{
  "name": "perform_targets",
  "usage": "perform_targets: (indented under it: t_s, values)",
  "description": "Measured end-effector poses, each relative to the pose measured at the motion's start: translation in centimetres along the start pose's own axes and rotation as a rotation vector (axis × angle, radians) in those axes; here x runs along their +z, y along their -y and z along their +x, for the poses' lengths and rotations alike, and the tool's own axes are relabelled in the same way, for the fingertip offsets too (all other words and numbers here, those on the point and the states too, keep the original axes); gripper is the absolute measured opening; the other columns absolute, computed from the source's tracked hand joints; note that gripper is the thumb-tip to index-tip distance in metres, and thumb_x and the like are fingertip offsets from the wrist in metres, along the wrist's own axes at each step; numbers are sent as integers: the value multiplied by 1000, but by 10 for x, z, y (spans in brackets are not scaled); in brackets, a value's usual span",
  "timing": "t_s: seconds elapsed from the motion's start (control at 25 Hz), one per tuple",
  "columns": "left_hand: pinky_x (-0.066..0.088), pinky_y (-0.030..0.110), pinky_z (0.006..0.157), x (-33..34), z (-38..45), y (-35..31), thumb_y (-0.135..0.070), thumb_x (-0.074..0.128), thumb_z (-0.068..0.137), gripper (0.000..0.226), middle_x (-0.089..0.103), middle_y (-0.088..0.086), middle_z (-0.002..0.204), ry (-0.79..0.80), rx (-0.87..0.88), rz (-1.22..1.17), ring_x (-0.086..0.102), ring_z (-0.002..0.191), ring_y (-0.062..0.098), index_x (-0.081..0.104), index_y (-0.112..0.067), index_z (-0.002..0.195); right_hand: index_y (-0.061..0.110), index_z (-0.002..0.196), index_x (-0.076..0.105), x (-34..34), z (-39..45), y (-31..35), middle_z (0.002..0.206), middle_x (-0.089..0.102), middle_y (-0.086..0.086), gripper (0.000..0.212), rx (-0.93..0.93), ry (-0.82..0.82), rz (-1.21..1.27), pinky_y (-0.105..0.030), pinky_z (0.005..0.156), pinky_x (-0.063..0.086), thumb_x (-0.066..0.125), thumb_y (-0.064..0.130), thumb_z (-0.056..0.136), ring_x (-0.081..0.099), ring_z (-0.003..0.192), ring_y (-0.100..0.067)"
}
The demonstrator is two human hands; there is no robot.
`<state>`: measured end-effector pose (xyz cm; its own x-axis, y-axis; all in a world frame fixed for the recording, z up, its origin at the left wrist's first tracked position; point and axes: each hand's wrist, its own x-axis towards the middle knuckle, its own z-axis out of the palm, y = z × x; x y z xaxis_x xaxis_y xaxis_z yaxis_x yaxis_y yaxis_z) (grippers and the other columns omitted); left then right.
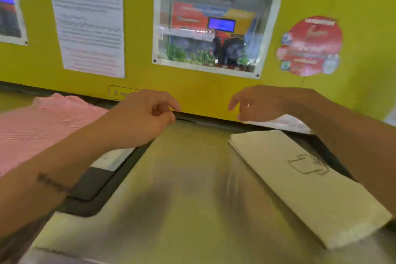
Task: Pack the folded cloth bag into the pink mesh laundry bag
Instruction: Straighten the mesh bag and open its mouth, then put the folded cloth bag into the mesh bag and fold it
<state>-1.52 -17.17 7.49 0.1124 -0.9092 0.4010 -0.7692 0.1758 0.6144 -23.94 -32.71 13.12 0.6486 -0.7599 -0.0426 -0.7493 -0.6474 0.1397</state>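
A yellow wall (214, 96) fills the upper half of the view, carrying a white printed notice (87, 19), a framed window panel (214, 28) and a round red sticker (310, 46). Below it lies a shiny metal desk (182, 188), blurred by motion, with a dark frame along its left and far edges. The pink mesh laundry bag (38, 124) is spread flat at the left, partly behind the left forearm. The folded cloth bag (300, 178), cream with a thin line drawing on it, lies flat on the right side of the desk, well apart from the pink one and just beside the right forearm. The left hand (145, 118) hangs above the far edge of the desk, its fingers (165, 111) loosely curled, narrow and gripping nothing. The right hand (261, 103) hangs above the far end of the cloth bag, its fingers (235, 103) relaxed, slightly spread and likewise holding nothing.
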Motion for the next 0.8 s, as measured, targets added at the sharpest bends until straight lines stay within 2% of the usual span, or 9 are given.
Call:
perform_targets:
  t_s: [0.08, 0.16, 0.28, 0.36, 0.44, 0.52, 0.6, 0.72, 0.8]
  values:
    - [49, 25, 69, 46, 6, -33, -23, 62, 91, 16, 66, -8, 87, 85, 34, 19, 62, 72, 3, 70, -34, 99, 28, 132, 57, 9, -20, -37, 137, 54, 1, 38, 69, 96, -56, -33, 96, 41, 57, 29, 94, 51, 111, -19]
    - [46, 24, 70, 87, 10, -60, -31, 58, 92, 16, 64, -13, 87, 179, 56, 91, 61, 76, 1, 68, -38, 103, 21, 136, 54, 18, -36, -60, 148, 47, -1, 40, 131, 216, -80, -38, 107, 38, 53, 29, 97, 48, 129, -26]
    - [47, 32, 93, 144, 11, -92, -55, 50, 91, 33, 60, -10, 109, 368, 23, 183, 59, 102, 13, 61, -40, 118, 11, 139, 49, 34, -53, -78, 146, 47, -9, 42, 157, 290, -121, -32, 96, 42, 48, 26, 100, 49, 126, -29]
    - [37, 43, 107, 172, 7, -105, -73, 37, 86, 55, 45, -4, 136, 526, -4, 314, 47, 124, 21, 46, -47, 134, 24, 147, 39, 48, -58, -88, 150, 39, -3, 52, 228, 302, -54, -26, 87, 43, 52, 30, 97, 46, 121, -25]
    - [30, 49, 111, 184, 5, -109, -77, 37, 83, 64, 33, -4, 147, 607, 8, 472, 36, 135, 26, 34, -51, 141, 35, 148, 31, 62, -61, -92, 153, 34, -2, 62, 294, 396, 52, -35, 95, 50, 56, 34, 92, 46, 121, -28]
    - [33, 45, 111, 175, 13, -106, -69, 51, 82, 64, 32, -5, 147, 634, -42, 450, 38, 133, 25, 35, -50, 142, 35, 149, 29, 69, -61, -92, 151, 35, -5, 64, 312, 447, 120, -43, 92, 56, 58, 34, 92, 52, 116, -30]
    - [39, 38, 106, 157, 22, -95, -53, 61, 85, 59, 36, -3, 142, 626, -115, 401, 46, 124, 23, 40, -47, 140, 33, 149, 32, 66, -60, -86, 140, 45, -4, 63, 271, 449, 181, -41, 90, 58, 60, 37, 93, 59, 111, -27]
    - [44, 29, 88, 132, 28, -70, -25, 61, 90, 57, 46, -2, 139, 527, -203, 402, 52, 107, 18, 42, -45, 140, 31, 146, 37, 58, -56, -75, 122, 54, 2, 59, 134, 460, 228, -38, 89, 58, 62, 38, 93, 67, 100, -21]
    - [43, 27, 87, 122, 28, -56, -19, 57, 92, 55, 52, -2, 140, 417, -237, 412, 53, 108, 17, 43, -42, 140, 32, 143, 42, 56, -53, -71, 121, 62, 1, 54, 63, 390, 293, -35, 87, 58, 62, 35, 94, 69, 99, -18]
